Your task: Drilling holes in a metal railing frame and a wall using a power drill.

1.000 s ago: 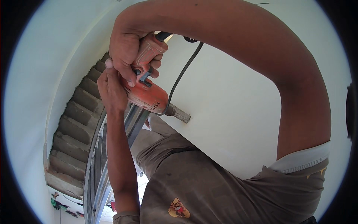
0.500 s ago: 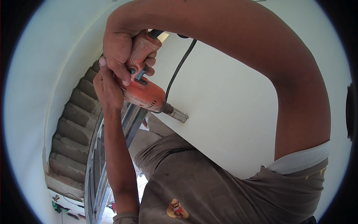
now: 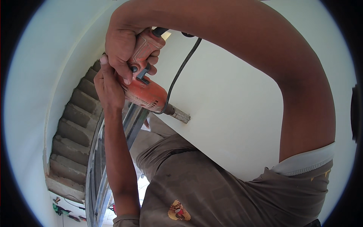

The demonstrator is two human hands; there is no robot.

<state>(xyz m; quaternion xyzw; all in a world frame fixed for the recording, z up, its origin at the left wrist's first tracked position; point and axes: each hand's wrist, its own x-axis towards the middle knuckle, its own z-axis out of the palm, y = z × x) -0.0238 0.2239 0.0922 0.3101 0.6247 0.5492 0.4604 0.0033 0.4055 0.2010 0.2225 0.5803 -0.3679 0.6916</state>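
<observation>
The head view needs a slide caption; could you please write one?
Right hand grips a red corded power drill, left hand against it, beside a white wall.

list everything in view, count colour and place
drill: one, red, upper left of centre
cord: one, black, beside drill
ridged piece: one, grey, at drill's front
walls: at least two, white, left and right
stairs: one flight, grey, left
railing: one, silvery, below drill
small items: several, green and dark, lower left, kinds unclear
shirt: one, brown, lower centre
trousers: one pair, brown, below drill
left grip: one, bare, at drill's rear
right grip: one, bare, around drill
</observation>
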